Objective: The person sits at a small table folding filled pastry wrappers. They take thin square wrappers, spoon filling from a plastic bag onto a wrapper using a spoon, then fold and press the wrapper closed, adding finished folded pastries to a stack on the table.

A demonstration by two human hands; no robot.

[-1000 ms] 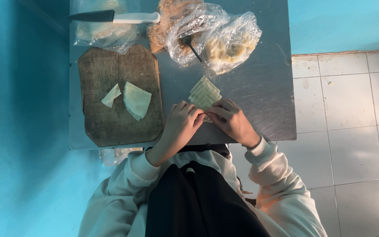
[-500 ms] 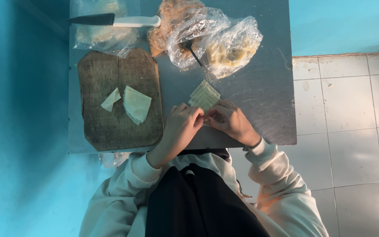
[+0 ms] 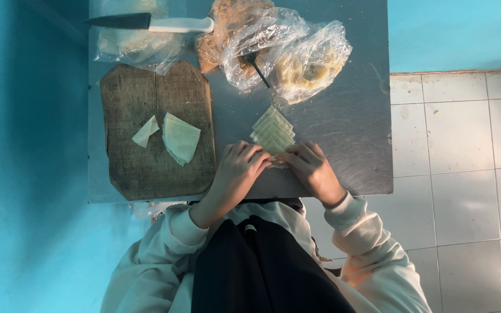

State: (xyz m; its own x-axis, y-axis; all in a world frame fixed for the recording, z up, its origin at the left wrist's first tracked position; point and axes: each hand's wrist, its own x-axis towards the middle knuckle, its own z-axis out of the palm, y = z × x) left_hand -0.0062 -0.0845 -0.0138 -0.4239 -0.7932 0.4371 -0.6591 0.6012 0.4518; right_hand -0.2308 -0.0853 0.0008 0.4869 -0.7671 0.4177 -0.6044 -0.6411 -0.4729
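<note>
Pale dough wrappers (image 3: 272,131) remain fanned beneath left hand (image 3: 240,168) and right hand (image 3: 312,168).

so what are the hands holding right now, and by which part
Both hands pinch the near end of the fanned stack of pale dough sheets lying on the metal table: left hand and right hand fingers meet at its near edge.

**Where things lie on your desk**

Your hands meet at the near edge of the desk (image 3: 355,145), left hand (image 3: 236,168) just left of right hand (image 3: 311,168), both touching the stack of wrappers (image 3: 272,130) that fans away from you. To your left lies the cutting board (image 3: 146,116), two wrapper pieces (image 3: 180,137) on it. Behind it lies the knife (image 3: 158,23) on a bag; more plastic bags (image 3: 297,52) sit behind the stack.
</note>
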